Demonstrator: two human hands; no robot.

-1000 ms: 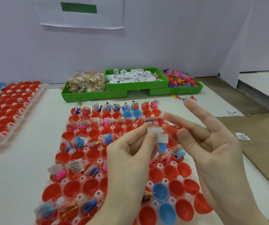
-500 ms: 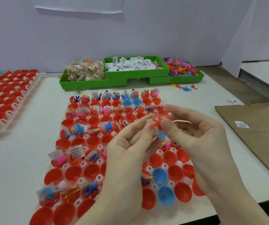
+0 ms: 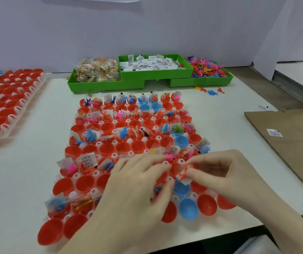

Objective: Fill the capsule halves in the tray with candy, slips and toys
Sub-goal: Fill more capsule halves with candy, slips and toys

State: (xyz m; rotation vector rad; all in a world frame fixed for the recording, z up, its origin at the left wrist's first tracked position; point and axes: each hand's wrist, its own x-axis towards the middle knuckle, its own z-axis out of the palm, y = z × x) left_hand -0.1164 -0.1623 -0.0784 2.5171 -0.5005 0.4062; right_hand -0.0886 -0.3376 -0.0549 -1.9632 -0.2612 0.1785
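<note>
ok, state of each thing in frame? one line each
Left hand: fingers spread over the tray, holding nothing visible.
Right hand: pinching an orange plastic toy with a white paper slip.
Clear plastic capsule tray: partly filled; near rows mostly empty.
Blue capsule half: empty.
Green candy bin: heaped.
Green slip bin: full.
Green toy bin: heaped.
</note>
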